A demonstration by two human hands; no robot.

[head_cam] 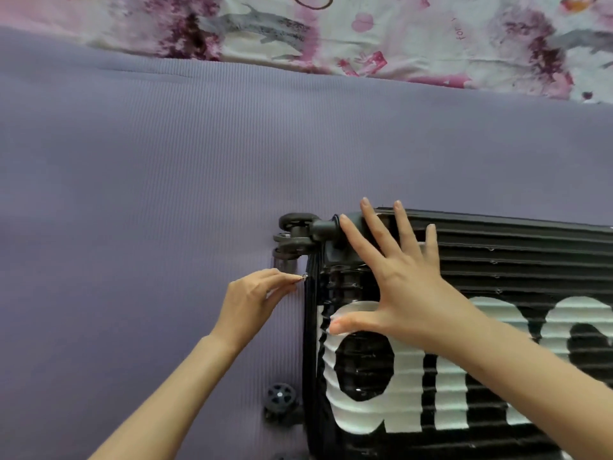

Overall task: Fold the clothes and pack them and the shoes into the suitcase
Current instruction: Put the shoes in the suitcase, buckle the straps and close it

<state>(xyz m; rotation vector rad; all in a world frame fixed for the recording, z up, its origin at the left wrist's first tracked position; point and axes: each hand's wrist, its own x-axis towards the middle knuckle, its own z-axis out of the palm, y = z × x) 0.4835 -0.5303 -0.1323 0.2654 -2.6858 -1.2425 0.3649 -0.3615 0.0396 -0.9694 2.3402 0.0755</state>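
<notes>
Suitcase (514, 254) on purple cover (166, 161); floral sheet (398, 38) at 12 o'clock
Black, ribbed, white lettering; left hand (252, 303) pinches zip pull (304, 277); right hand (404, 287) flat on it, fingers splayed

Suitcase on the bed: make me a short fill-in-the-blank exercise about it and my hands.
1. The left hand pinches the ____ pull at the edge of the suitcase.
2. The right hand lies flat over lettering coloured ____.
3. The suitcase lies on a ____ bedspread.
Missing words: zipper; white; purple.
</notes>
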